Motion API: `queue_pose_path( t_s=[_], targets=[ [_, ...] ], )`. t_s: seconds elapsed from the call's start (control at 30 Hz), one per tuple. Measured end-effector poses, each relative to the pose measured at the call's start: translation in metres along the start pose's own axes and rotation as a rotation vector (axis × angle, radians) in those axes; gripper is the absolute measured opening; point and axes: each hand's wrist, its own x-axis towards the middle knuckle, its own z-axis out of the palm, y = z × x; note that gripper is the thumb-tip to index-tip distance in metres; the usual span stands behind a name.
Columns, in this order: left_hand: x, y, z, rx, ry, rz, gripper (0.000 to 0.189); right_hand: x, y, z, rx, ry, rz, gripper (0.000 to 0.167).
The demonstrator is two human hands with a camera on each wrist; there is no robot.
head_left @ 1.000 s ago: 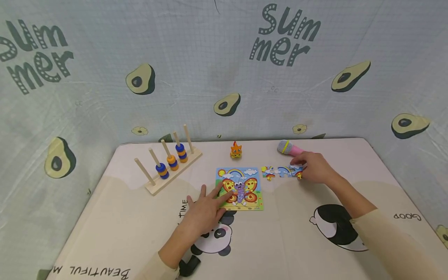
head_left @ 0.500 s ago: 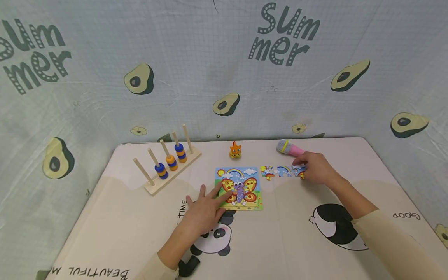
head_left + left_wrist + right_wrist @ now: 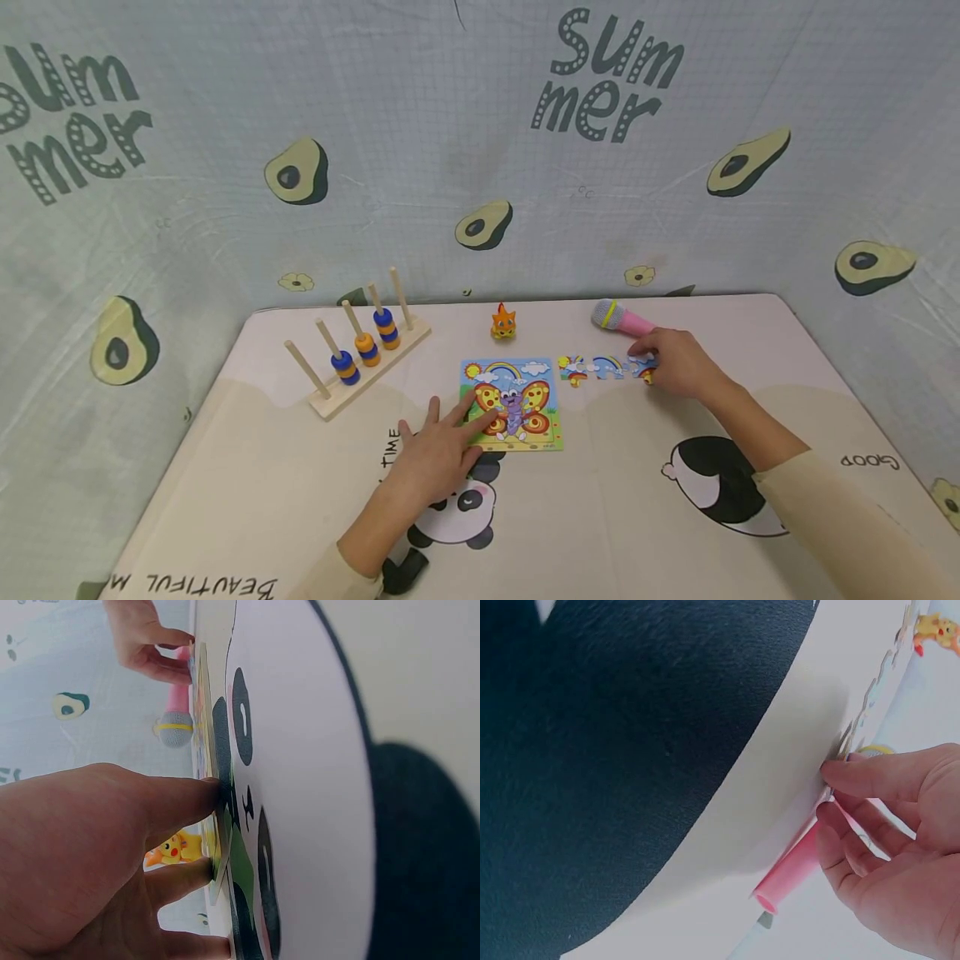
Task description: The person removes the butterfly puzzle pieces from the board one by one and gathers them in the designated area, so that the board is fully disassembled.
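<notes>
Here, on the pale, panda-printed table [image 3: 285, 492], my left hand [image 3: 438, 454] rests with spread fingers on the thin, square, multicoloured butterfly board [image 3: 521, 398]. In the row between it and my right hand [image 3: 681, 364], I'd judge the flat sun-printed piece [image 3: 573, 367] and blue rainbow piece [image 3: 608, 367] placed; the blue-and-white piece [image 3: 641, 367], pinched in that hand, unfinished. The butterfly's head points away from me; the row's long axis runs left to right.

Soft, diffuse light with faint, blurry-edged shadows across the pale tabletop [image 3: 262, 492]
</notes>
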Motion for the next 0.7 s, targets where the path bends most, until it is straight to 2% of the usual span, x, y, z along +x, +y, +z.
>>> queue_pose_path(
  t_s=[0.23, 0.47, 0.7],
  targets=[
    [0.0, 0.0, 0.0, 0.005, 0.007, 0.002, 0.051, 0.0, -0.001, -0.001, -0.017, -0.009, -0.012, 0.038],
    [0.0, -0.001, 0.002, 0.008, 0.006, 0.0, 0.051, -0.001, -0.003, -0.002, -0.007, -0.029, 0.012, 0.039],
    [-0.001, -0.001, 0.002, 0.01, 0.0, 0.004, 0.051, -0.003, -0.012, -0.003, 0.015, -0.002, 0.022, 0.04]
  ],
)
